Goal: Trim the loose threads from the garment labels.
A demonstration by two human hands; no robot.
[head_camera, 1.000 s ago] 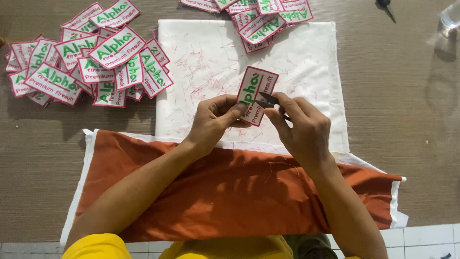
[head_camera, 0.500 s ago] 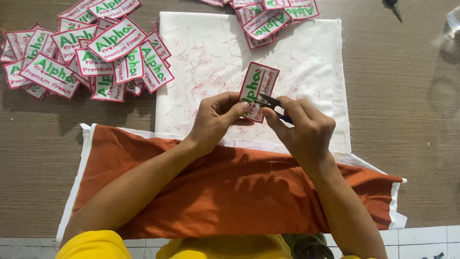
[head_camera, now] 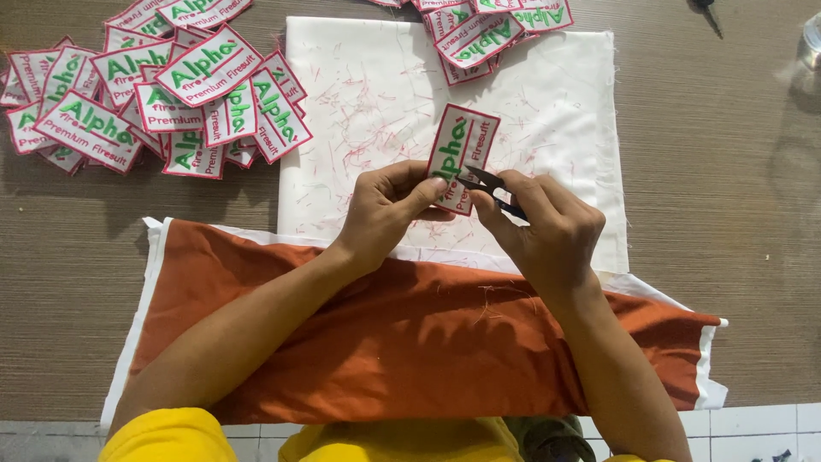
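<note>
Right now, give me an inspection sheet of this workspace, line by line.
Surface: brown woven table top, with a white cloth and an orange cloth laid on it.
Job's things: one red-edged patch held upright; small black snips at its lower edge.
Clutter: heap of patches far left, more patches at the top, red thread scraps on the white cloth.
Hands: left hand pinches the patch; right hand holds the snips.
Cables: nothing seen.
Surroundings: clear container and dark tool top right; tiled floor below.

Brown woven-textured tabletop [head_camera: 753,257], white tiled floor [head_camera: 753,423] along bottom edge, even light
</note>
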